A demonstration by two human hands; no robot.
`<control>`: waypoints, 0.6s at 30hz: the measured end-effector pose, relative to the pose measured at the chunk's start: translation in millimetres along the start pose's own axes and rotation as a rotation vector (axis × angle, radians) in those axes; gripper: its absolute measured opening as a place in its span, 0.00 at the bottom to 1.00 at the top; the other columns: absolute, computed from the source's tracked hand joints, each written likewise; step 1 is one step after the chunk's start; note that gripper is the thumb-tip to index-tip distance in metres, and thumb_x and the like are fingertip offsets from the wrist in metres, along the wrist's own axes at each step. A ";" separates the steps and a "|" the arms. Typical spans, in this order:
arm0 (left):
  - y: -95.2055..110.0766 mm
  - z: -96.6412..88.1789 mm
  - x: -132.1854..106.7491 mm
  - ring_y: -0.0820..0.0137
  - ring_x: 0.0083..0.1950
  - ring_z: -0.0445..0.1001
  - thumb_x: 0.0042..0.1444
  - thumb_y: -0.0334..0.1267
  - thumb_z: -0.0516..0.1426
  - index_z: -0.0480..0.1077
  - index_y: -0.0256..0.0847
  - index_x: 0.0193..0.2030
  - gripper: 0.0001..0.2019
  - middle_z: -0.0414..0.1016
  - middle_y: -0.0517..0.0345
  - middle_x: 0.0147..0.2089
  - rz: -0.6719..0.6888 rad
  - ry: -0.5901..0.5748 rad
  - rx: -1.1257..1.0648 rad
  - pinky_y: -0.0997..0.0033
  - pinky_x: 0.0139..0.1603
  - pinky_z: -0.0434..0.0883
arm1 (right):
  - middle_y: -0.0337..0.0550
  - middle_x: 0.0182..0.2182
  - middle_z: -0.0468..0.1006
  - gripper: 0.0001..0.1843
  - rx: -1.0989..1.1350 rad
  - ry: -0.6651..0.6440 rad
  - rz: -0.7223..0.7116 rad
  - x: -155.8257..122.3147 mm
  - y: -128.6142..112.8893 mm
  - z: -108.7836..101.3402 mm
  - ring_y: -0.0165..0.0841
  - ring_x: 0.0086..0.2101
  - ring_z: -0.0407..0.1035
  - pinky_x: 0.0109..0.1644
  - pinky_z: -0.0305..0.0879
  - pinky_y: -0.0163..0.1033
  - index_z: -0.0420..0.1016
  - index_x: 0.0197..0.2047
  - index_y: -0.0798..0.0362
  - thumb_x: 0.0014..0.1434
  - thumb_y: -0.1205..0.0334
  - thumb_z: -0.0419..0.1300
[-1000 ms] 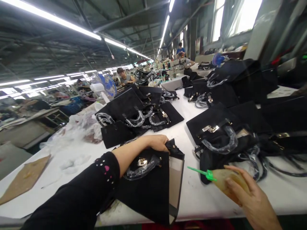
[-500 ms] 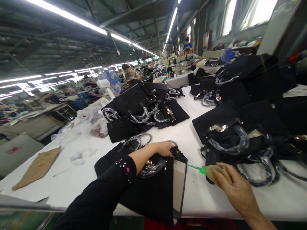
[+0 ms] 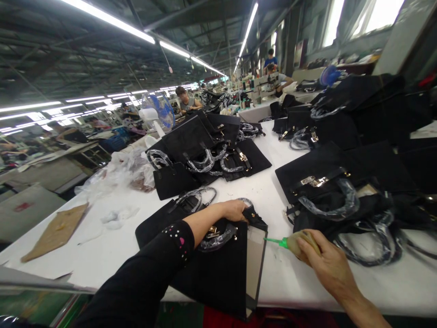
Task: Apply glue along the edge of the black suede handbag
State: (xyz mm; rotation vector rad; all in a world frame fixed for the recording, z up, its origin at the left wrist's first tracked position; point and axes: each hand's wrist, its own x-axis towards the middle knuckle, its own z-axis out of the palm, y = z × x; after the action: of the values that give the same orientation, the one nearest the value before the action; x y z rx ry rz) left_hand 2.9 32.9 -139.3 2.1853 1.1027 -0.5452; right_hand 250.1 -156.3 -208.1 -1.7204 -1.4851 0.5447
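A black handbag (image 3: pixel 211 278) lies on the white table in front of me, with its plastic-wrapped handle (image 3: pixel 218 240) folded over it. My left hand (image 3: pixel 235 211) is closed on the bag's upper side flap (image 3: pixel 254 219); the fingertips are partly hidden. Along the bag's right side a greyish board (image 3: pixel 255 262) shows between black edges. In my right hand (image 3: pixel 326 259) is a yellowish squeeze bottle (image 3: pixel 297 243) with a long green nozzle (image 3: pixel 275 240). The nozzle points left, and its tip is at the board's right edge.
More black handbags (image 3: pixel 317 182) are piled on the right, others (image 3: pixel 184 141) towards the back. Clear plastic wrap (image 3: pixel 119 173) and a brown cardboard piece (image 3: pixel 56 230) lie on the left of the white table (image 3: pixel 112 255). Beyond stand a blue fan (image 3: pixel 164 111) and a seated person (image 3: pixel 187 101).
My right hand has moved slightly left with the squeeze bottle, bringing the nozzle tip to the bag's side edge. My left hand keeps its hold on the flap.
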 end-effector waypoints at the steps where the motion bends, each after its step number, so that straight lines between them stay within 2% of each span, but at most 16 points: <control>1: 0.0 0.3 0.1 0.68 0.39 0.76 0.52 0.38 0.65 0.79 0.41 0.46 0.14 0.81 0.59 0.39 0.001 0.002 -0.002 0.75 0.40 0.69 | 0.40 0.35 0.83 0.19 0.004 -0.041 0.002 -0.3 -0.3 -0.9 0.37 0.34 0.78 0.38 0.69 0.36 0.76 0.42 0.48 0.63 0.43 0.54; 3: -0.2 0.6 0.5 0.68 0.40 0.76 0.51 0.39 0.65 0.79 0.41 0.45 0.13 0.81 0.59 0.39 -0.001 0.003 -0.005 0.75 0.40 0.70 | 0.39 0.35 0.83 0.19 -0.003 -0.058 -0.003 0.3 -0.9 -1.2 0.36 0.34 0.78 0.37 0.69 0.36 0.76 0.42 0.47 0.63 0.43 0.54; 6: -0.8 0.7 1.2 0.67 0.39 0.76 0.51 0.40 0.66 0.79 0.40 0.44 0.13 0.80 0.59 0.37 -0.011 -0.003 -0.006 0.74 0.39 0.70 | 0.43 0.38 0.83 0.20 -0.035 0.064 -0.036 3.7 -2.9 0.1 0.39 0.37 0.78 0.42 0.70 0.39 0.76 0.45 0.49 0.63 0.44 0.53; 8: -1.1 0.6 1.3 0.67 0.39 0.76 0.51 0.40 0.66 0.79 0.41 0.44 0.14 0.80 0.59 0.37 -0.015 -0.003 -0.009 0.74 0.39 0.70 | 0.45 0.38 0.83 0.20 -0.035 0.100 -0.052 5.9 -5.5 -0.2 0.40 0.36 0.78 0.43 0.71 0.39 0.76 0.45 0.50 0.62 0.44 0.53; 12: -0.5 0.1 0.3 0.68 0.38 0.76 0.50 0.39 0.66 0.79 0.42 0.45 0.14 0.80 0.60 0.37 -0.019 0.003 -0.016 0.75 0.40 0.70 | 0.42 0.35 0.83 0.19 -0.002 0.061 -0.060 7.5 -10.1 -3.2 0.38 0.33 0.78 0.40 0.71 0.38 0.76 0.44 0.49 0.63 0.44 0.54; 16: 1.3 -1.0 -1.3 0.68 0.37 0.75 0.51 0.40 0.65 0.80 0.41 0.43 0.12 0.80 0.61 0.35 -0.021 0.006 -0.022 0.75 0.38 0.69 | 0.44 0.39 0.83 0.20 -0.027 0.096 -0.099 8.7 -8.2 -0.3 0.39 0.36 0.78 0.42 0.71 0.39 0.75 0.45 0.50 0.64 0.44 0.53; 18: 2.2 -1.3 -2.0 0.68 0.37 0.75 0.50 0.39 0.66 0.79 0.41 0.43 0.12 0.80 0.61 0.35 -0.018 0.004 -0.028 0.75 0.37 0.69 | 0.44 0.38 0.82 0.19 -0.048 0.061 -0.096 9.2 -6.0 1.4 0.38 0.36 0.77 0.41 0.70 0.39 0.75 0.44 0.49 0.64 0.44 0.52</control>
State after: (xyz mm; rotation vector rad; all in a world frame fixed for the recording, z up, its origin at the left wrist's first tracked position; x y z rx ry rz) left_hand 3.7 31.7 -136.4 2.1558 1.1265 -0.5304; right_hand 247.4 -147.1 -202.6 -1.6778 -1.5391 0.4063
